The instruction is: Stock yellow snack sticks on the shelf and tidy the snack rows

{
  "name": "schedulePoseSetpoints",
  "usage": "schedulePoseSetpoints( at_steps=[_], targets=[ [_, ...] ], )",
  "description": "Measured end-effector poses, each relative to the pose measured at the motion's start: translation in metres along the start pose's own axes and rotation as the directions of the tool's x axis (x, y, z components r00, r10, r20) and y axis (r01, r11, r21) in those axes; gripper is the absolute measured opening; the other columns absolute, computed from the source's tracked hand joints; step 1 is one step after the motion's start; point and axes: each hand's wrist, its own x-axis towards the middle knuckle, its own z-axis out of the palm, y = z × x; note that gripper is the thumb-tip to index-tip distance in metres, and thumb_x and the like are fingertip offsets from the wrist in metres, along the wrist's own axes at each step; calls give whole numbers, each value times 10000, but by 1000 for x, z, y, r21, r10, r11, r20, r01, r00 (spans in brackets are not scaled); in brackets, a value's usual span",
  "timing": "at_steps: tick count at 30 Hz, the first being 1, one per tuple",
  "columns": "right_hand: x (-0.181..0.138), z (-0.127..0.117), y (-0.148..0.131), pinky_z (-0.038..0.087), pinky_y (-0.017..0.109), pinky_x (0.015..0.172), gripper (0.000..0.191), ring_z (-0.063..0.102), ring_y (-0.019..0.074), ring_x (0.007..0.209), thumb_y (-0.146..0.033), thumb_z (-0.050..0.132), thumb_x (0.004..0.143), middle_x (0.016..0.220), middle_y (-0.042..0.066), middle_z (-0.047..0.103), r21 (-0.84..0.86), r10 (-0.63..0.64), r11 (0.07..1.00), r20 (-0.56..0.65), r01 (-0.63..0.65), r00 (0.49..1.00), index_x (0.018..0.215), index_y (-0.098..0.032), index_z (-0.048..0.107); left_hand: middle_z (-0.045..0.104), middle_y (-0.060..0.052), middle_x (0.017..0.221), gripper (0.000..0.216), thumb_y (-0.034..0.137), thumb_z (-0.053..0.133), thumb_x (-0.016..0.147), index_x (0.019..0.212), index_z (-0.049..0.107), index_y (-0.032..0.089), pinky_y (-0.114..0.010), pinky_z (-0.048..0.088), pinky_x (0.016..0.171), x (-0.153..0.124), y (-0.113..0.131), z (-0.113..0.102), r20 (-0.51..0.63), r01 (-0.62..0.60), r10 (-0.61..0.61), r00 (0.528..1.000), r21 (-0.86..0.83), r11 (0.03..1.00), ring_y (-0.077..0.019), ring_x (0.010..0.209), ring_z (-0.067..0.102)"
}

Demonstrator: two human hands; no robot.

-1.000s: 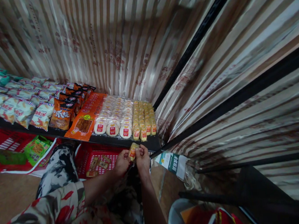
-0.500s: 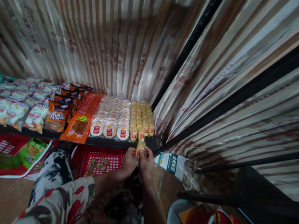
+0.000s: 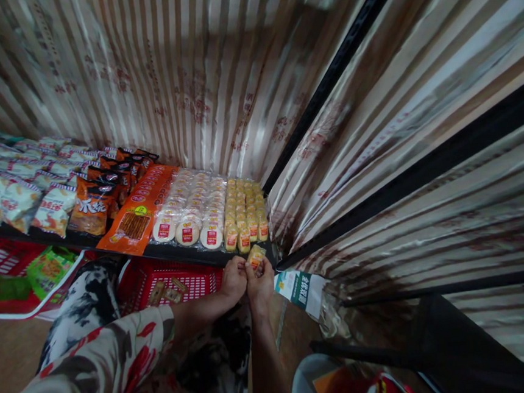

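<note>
Just in front of the shelf edge, a small yellow wrapped cake (image 3: 255,256) with a red-and-white label is held up. My right hand (image 3: 260,282) grips it, fingers closed around its lower part. Close against it on the left is my left hand (image 3: 234,279), fingers pinched at the wrapper's left side; the exact contact is partly hidden. Rows of similar yellow wrapped cakes (image 3: 243,238) stand at the right end of the black shelf (image 3: 189,253). Round white wrapped cakes (image 3: 211,236) fill several rows beside them.
Left along the shelf lie an orange snack-stick bag (image 3: 133,223), orange-black snack bags (image 3: 89,205) and white snack bags (image 3: 54,208). Below is a red basket (image 3: 205,281) with a few wrapped pieces. Black bars (image 3: 358,203) cross the striped curtain. A pale bucket (image 3: 303,385) stands lower right.
Both hands and the small cake have shifted slightly right. The cake is turned, its label now tilted, and my left fingers sit lower on its side. The view has moved a little.
</note>
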Motion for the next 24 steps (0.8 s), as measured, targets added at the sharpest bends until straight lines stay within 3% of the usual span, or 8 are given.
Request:
schedulePoseSetpoints(
  at_steps=[10, 17, 24],
  targets=[
    [24, 1, -6, 480, 358, 804, 652, 583, 241, 887, -534, 464, 776, 1089, 195, 557, -110, -75, 991, -43, 70, 996, 1221, -60, 509, 644, -74, 926, 318, -16, 459, 742, 955, 649, 124, -265, 481, 839, 18, 9, 8, 38, -81, 75, 996, 197, 977, -149, 869, 610],
    [37, 6, -5, 408, 408, 919, 590, 516, 286, 1055, -492, 383, 841, 1122, 193, 545, -221, -214, 956, -65, 195, 975, 1246, -80, 497, 638, -107, 1069, 407, -19, 440, 753, 1095, 615, 113, -304, 465, 927, 22, 20, 3, 51, -78, 66, 997, 317, 945, -178, 1000, 602],
    [53, 16, -5, 378, 413, 941, 554, 470, 292, 1128, -441, 391, 858, 1171, 210, 532, -182, -252, 954, -67, 237, 965, 1265, -77, 486, 612, -118, 1130, 475, -16, 439, 724, 1152, 596, 120, -335, 422, 1000, 30, 13, 0, 52, -83, 69, 996, 340, 937, -198, 1082, 569]
  ],
)
